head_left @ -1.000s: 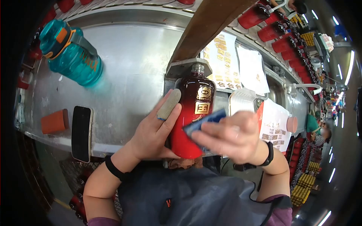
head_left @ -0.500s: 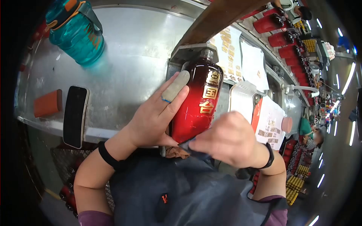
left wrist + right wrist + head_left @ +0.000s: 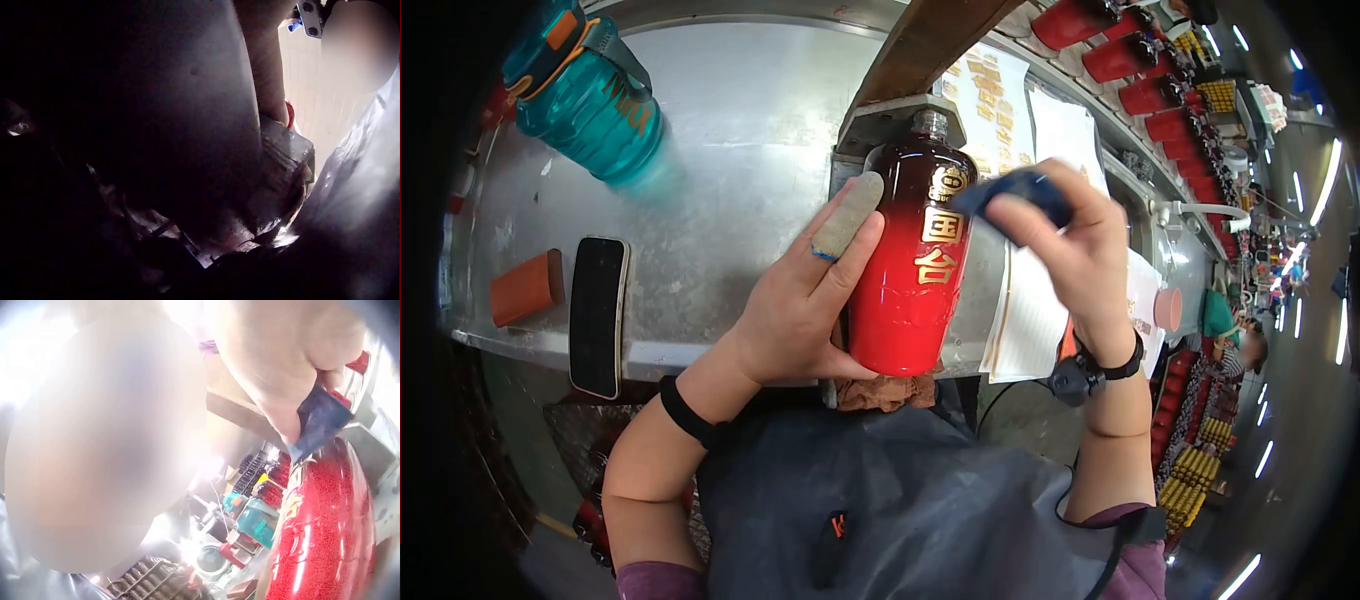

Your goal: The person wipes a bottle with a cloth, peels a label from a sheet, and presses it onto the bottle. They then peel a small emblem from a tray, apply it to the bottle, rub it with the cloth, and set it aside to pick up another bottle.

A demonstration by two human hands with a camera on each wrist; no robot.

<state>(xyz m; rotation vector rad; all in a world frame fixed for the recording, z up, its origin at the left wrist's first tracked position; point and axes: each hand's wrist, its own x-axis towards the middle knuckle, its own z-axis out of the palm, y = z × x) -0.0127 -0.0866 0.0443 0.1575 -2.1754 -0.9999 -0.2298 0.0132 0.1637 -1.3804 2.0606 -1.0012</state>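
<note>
A glossy bottle (image 3: 900, 320), dark at the neck and red toward its base, lies on the bench with raised gold lettering facing up. My left hand (image 3: 790, 300) holds it along its left side, thumb by the base; one finger wears a pale finger cot (image 3: 848, 215). Pinched in my right hand (image 3: 1090, 255) is a dark blue flat piece (image 3: 1030, 192), its edge close to the upper lettering. In the right wrist view this flat piece (image 3: 322, 422) has a straight edge and a pointed corner just over the bottle (image 3: 322, 531). The left wrist view is mostly dark.
The bottle's neck meets a metal holder (image 3: 890, 112) under a brown beam (image 3: 915, 45). Sheets with gold characters (image 3: 990, 85) lie to the right. At left are a teal water bottle (image 3: 590, 120), a phone (image 3: 598, 315) and an orange-brown block (image 3: 527, 288). Red bottles (image 3: 1120, 55) line the back.
My right hand has wiped down to the bottle's base and then risen with the dark blue piece to the right of the upper lettering. The left hand keeps its hold.
</note>
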